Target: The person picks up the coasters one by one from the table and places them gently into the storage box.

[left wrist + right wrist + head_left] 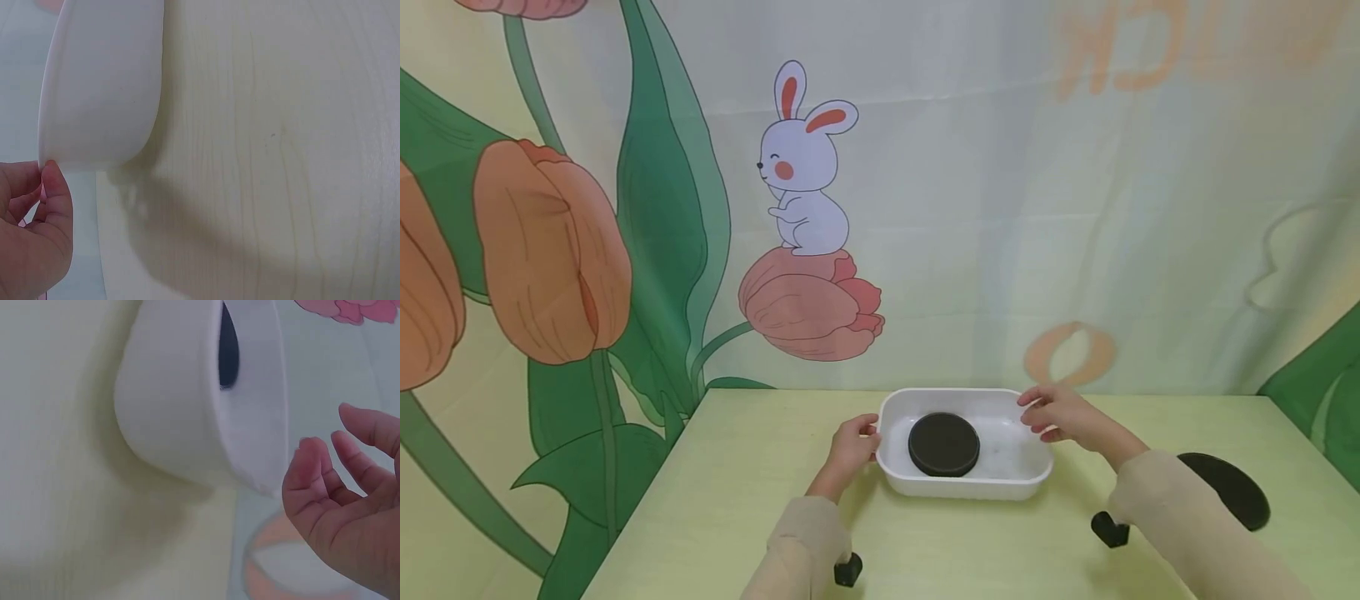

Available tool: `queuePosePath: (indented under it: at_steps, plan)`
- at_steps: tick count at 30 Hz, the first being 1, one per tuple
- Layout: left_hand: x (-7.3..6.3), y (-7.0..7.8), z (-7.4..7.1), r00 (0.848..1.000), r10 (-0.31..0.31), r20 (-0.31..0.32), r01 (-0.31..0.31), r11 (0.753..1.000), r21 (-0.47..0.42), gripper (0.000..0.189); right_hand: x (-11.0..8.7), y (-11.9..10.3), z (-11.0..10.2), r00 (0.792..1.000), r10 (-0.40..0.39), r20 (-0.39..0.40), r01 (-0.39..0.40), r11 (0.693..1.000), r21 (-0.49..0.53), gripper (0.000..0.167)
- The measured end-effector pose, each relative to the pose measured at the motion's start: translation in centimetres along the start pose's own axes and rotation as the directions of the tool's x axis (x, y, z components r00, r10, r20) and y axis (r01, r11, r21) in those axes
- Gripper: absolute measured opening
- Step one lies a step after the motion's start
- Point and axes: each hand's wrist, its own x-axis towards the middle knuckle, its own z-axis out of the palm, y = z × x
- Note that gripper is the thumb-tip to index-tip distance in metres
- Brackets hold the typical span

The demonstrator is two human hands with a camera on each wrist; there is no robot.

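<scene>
A white rectangular basin (pixel 962 489) with rounded corners sits at the back of the table, a black round disc (pixel 943 444) lying inside its left half. At the basin's left end, my left hand (pixel 853 444) pinches the rim between thumb and fingers; the left wrist view shows this hand (pixel 37 219) at the basin's corner (pixel 103 94). Over the right end hovers my right hand (pixel 1060 415), fingers loosely bent and nothing between them. In the right wrist view that hand (pixel 344 500) is beside the basin (pixel 169 400), apart from its rim.
Another flat black disc (pixel 1240 492) lies on the table (pixel 760 467) to the right, partly hidden by the right sleeve (pixel 1187 517). A curtain (pixel 955 208) printed with tulips and a rabbit hangs just behind the table's back edge. Small black devices (pixel 848 570) are at both wrists.
</scene>
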Motion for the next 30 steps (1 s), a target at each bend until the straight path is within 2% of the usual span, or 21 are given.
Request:
queuePosePath:
  at_steps: [8,17,25,30]
  plan:
    - [0.0,0.0,0.0,1.000,-0.003,0.001,0.003,1.000,0.002,0.037,-3.0,-0.1,-4.9,1.000,-0.025,0.009,0.026,0.998,-0.052,0.047]
    - [0.1,-0.1,0.1,1.000,-0.014,-0.005,0.014,1.000,0.003,0.038,-5.2,2.9,-9.7,0.999,-0.022,-0.033,0.019,0.996,-0.087,0.061]
    - [-0.1,0.1,0.1,1.000,0.002,-0.001,-0.002,1.000,0.014,0.037,-6.8,6.2,-12.1,0.993,-0.042,-0.107,0.025,0.987,-0.162,0.065]
    - [-0.1,0.0,0.1,1.000,0.000,-0.003,0.000,1.000,0.015,0.037,-7.4,8.5,-12.9,0.987,-0.026,-0.155,-0.005,0.980,-0.198,0.069]
